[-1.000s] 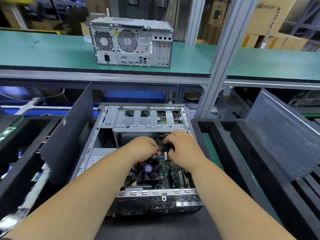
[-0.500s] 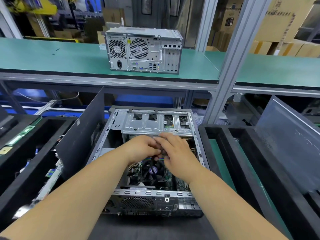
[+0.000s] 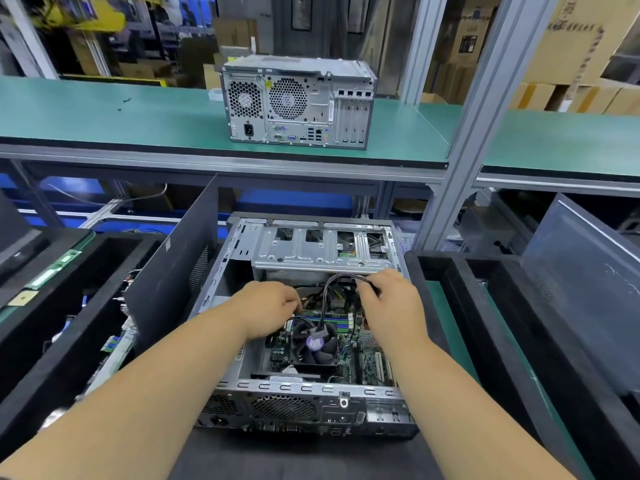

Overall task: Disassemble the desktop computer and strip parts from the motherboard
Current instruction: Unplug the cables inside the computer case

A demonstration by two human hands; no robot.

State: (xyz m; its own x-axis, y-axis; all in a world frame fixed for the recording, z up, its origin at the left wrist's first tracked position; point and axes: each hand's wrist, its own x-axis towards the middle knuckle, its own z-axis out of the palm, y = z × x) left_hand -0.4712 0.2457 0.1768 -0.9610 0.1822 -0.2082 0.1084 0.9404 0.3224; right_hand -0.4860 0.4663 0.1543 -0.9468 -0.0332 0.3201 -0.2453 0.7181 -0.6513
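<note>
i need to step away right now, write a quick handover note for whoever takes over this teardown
Right hand: pinching a black cable bundle lifted over the motherboard.
Left hand: fingers curled down by the cables at the board's far edge; whether it grips anything is hidden.
Open desktop case lies on its side in front of you, side panel off, drive cage at the far end.
Still in place: CPU cooler fan and the motherboard.
Left to do: free the cables, then strip the fan and board.
A second, closed desktop waits on the green shelf.
</note>
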